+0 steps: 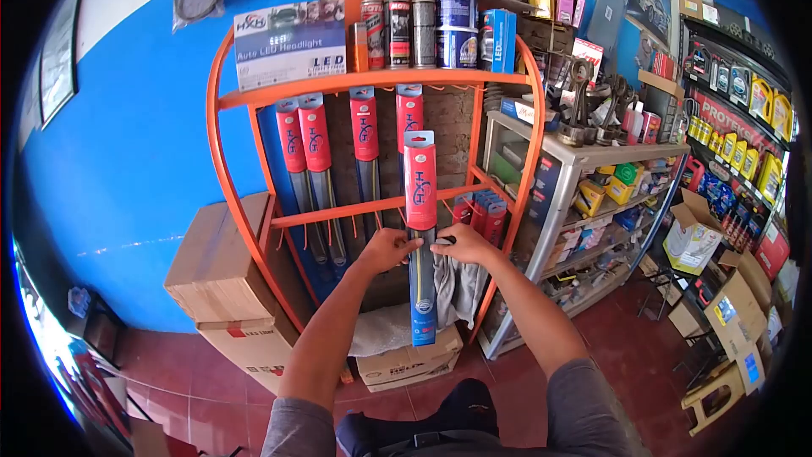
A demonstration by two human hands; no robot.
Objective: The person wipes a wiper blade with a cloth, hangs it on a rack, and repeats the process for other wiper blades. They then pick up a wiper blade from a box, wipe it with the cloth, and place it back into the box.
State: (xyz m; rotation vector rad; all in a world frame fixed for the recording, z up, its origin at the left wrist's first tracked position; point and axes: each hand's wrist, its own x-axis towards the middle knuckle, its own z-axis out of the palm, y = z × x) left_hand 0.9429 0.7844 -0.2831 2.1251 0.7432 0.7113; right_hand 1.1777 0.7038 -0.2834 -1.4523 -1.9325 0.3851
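Note:
A long wiper blade package, red above and blue below, stands upright in front of me. My left hand pinches its left edge near the middle, just under the red section. On the other side, my right hand is closed with its fingertips right at the package's edge. A grey cloth hangs down from that hand. Behind, similar wiper blade packages hang from the orange rack.
On the rack's top shelf stand an LED headlight box, spray cans and tins. Cardboard boxes are stacked at the left. A glass display cabinet full of parts stands close on the right.

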